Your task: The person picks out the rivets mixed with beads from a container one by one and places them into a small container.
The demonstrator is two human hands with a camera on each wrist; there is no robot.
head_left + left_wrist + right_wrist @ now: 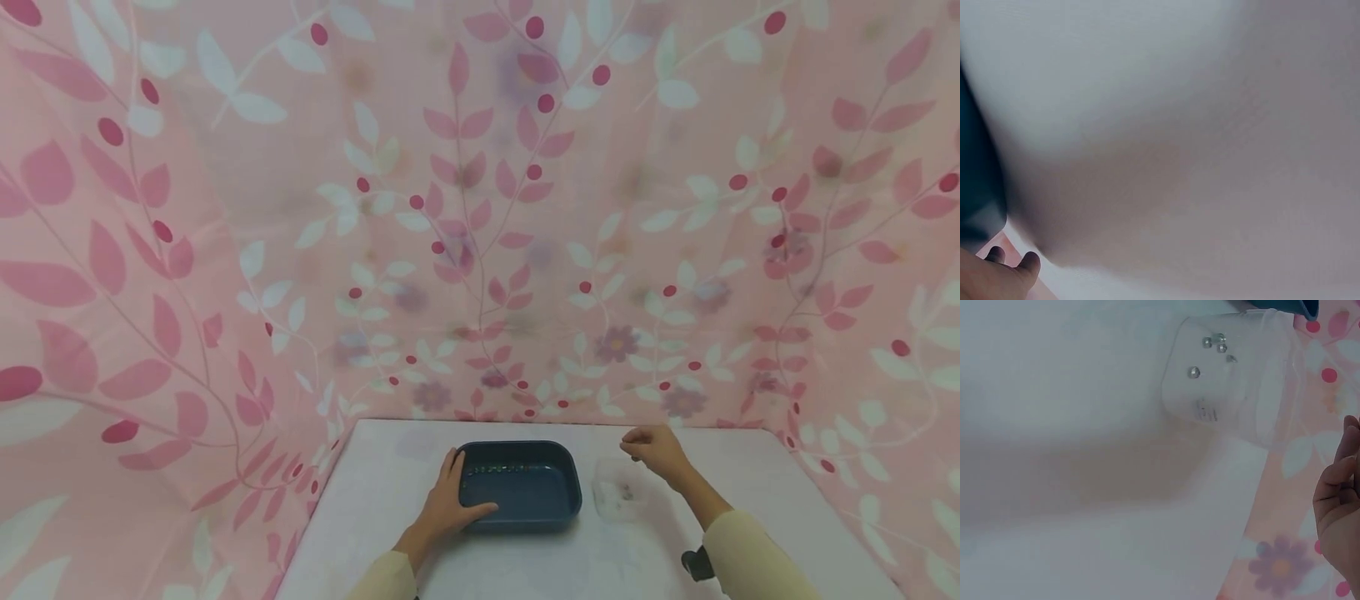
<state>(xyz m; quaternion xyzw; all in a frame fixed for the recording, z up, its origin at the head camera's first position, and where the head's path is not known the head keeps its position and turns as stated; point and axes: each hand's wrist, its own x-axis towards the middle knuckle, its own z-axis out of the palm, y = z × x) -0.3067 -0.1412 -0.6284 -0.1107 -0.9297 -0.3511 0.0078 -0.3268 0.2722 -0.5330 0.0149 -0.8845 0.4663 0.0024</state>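
Observation:
A dark blue rectangular dish [521,527] stands on the white table, a row of small shiny beads [498,469] along its far inner side. My left hand [447,500] rests on the dish's left end with fingers extended, thumb over the near rim; in the left wrist view only some fingers [1016,275] show. To the right is a clear plastic container [603,500] with several faceted glass beads [1194,372] in it. Above its far right side, my right hand [660,457] has bent fingers, their tips close together. Whether anything lies between them cannot be made out.
A dark object [697,564] shows beside the right forearm, partly covered by the sleeve. Pink leaf-patterned cloth [480,250] hangs behind the white table [600,567] and at both sides.

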